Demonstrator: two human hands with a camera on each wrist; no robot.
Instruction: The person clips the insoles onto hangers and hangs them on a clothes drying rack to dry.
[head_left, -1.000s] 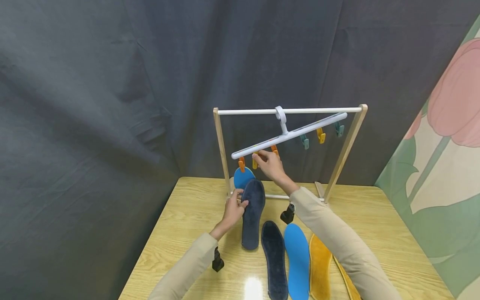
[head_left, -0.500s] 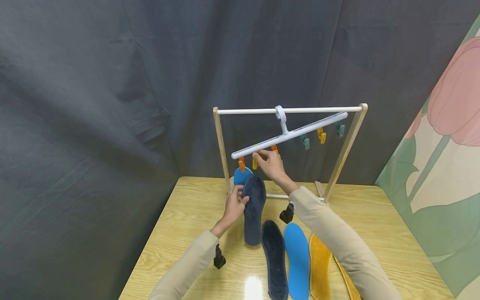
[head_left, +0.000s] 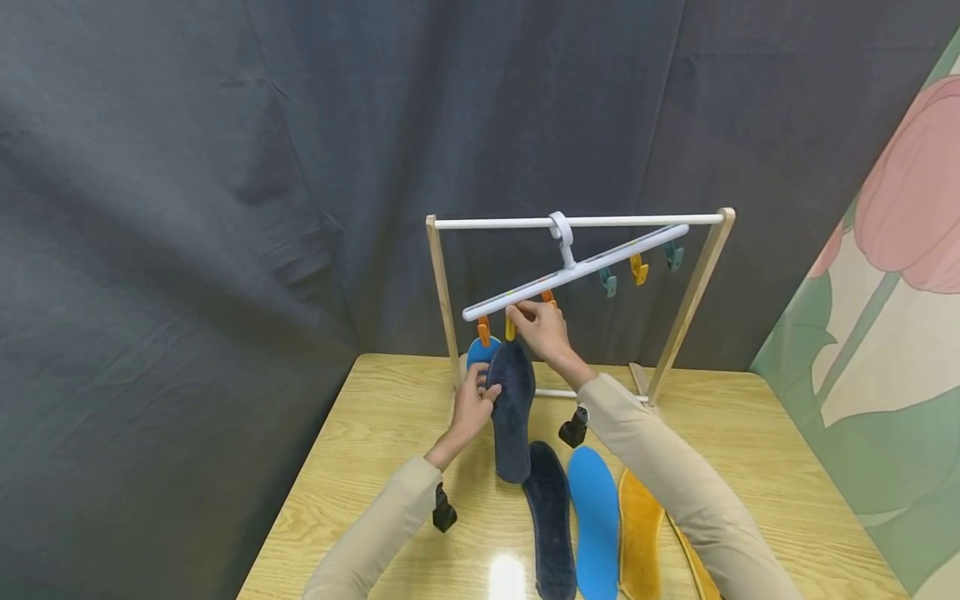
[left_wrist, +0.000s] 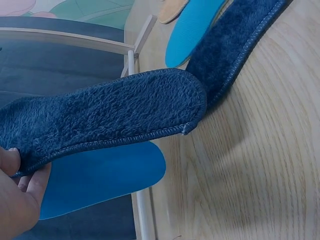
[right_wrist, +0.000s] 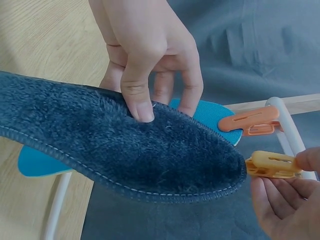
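My left hand (head_left: 472, 408) pinches a dark blue fuzzy insole (head_left: 513, 417) by its edge, thumb on the plush face. The insole hangs upright, its upper end at the mouth of a yellow clothespin (right_wrist: 272, 164). My right hand (head_left: 542, 332) pinches that clothespin's handles, as the right wrist view shows. Whether its jaws are around the insole's edge or just touching it, I cannot tell. Behind, a blue insole (left_wrist: 105, 175) hangs from an orange clothespin (right_wrist: 250, 121). Both clothespins belong to a white hanger (head_left: 577, 271), tilted down on the left.
A wooden rack (head_left: 708, 292) with a white top bar (head_left: 637, 221) carries the hanger. More clothespins (head_left: 638, 269) hang along its right half. On the table (head_left: 360, 467) lie another dark insole (head_left: 551, 525), a blue insole (head_left: 595, 525) and yellow insoles (head_left: 640, 533), partly under my right sleeve.
My left hand has raised the dark insole and shifted it slightly right, bringing its top up to the yellow clothespin. The right hand stays at the clothespin; the hanger has swung slightly.
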